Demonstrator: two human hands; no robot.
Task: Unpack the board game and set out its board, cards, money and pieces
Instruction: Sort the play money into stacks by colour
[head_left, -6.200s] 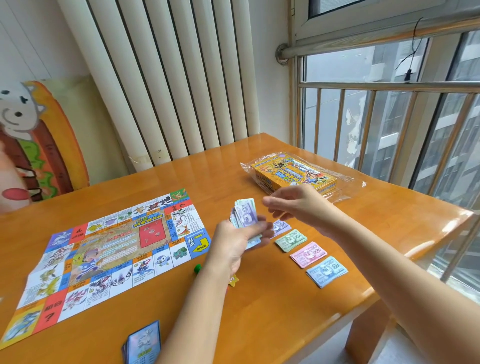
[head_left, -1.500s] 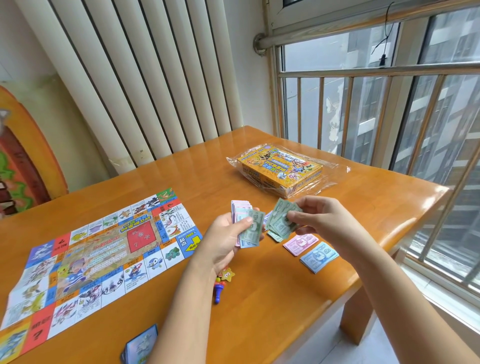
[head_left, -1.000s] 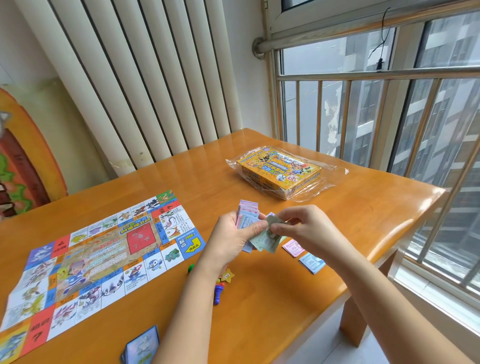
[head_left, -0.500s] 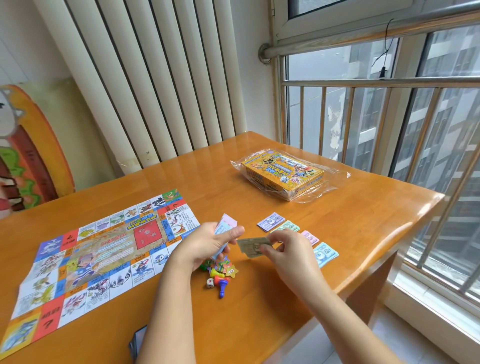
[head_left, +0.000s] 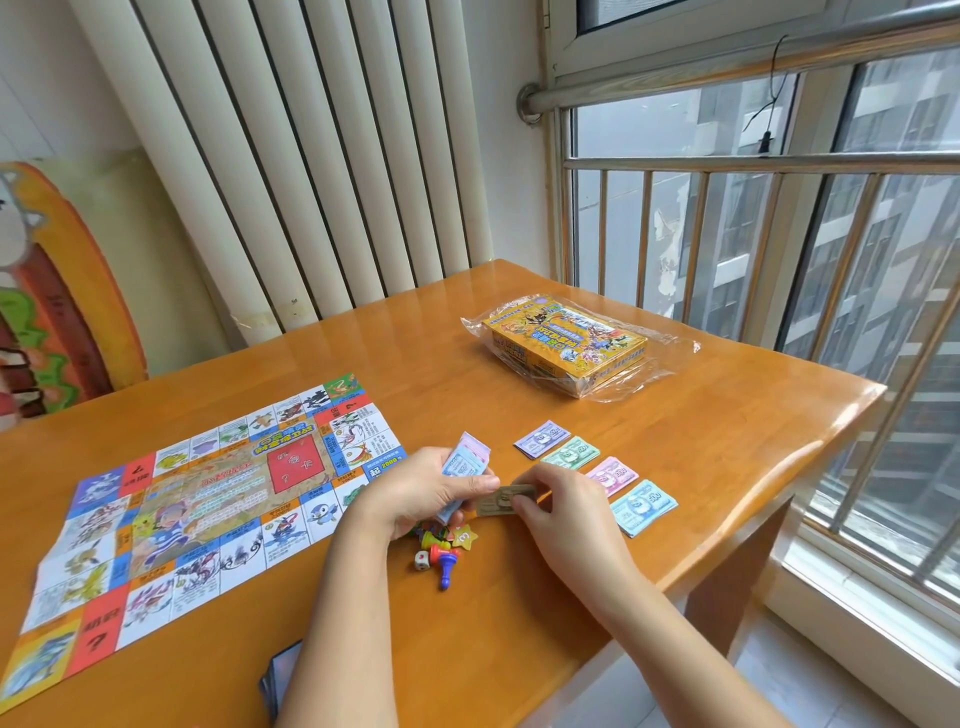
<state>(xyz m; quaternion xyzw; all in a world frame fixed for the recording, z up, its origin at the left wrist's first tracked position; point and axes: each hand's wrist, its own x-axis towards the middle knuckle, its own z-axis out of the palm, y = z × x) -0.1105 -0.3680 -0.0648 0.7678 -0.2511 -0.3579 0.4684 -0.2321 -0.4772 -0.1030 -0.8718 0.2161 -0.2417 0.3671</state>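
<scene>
The paper game board (head_left: 208, 499) lies unfolded on the left of the wooden table (head_left: 701, 431). My left hand (head_left: 415, 491) grips a stack of play money (head_left: 465, 462). My right hand (head_left: 558, 501) pinches a brownish note (head_left: 498, 503) low over the table, just right of the left hand. Purple (head_left: 543, 439), green (head_left: 570, 455), pink (head_left: 612, 475) and blue (head_left: 643, 506) money piles lie in a diagonal row to the right. Coloured pawns (head_left: 441, 551), a die (head_left: 422, 561) and a star token (head_left: 464, 535) lie below my left hand. A card deck (head_left: 278, 675) shows beside my left forearm.
The yellow game box (head_left: 566, 348) sits in its clear wrapper at the far right of the table. The table's right edge runs close to a railed window (head_left: 779, 234). A white radiator (head_left: 311, 156) stands behind the table, and a painted cartoon panel (head_left: 47, 291) leans at the left.
My right hand took a note from the stack in my left hand and carried it down toward the table. Both hands dropped lower, uncovering the purple and green piles.
</scene>
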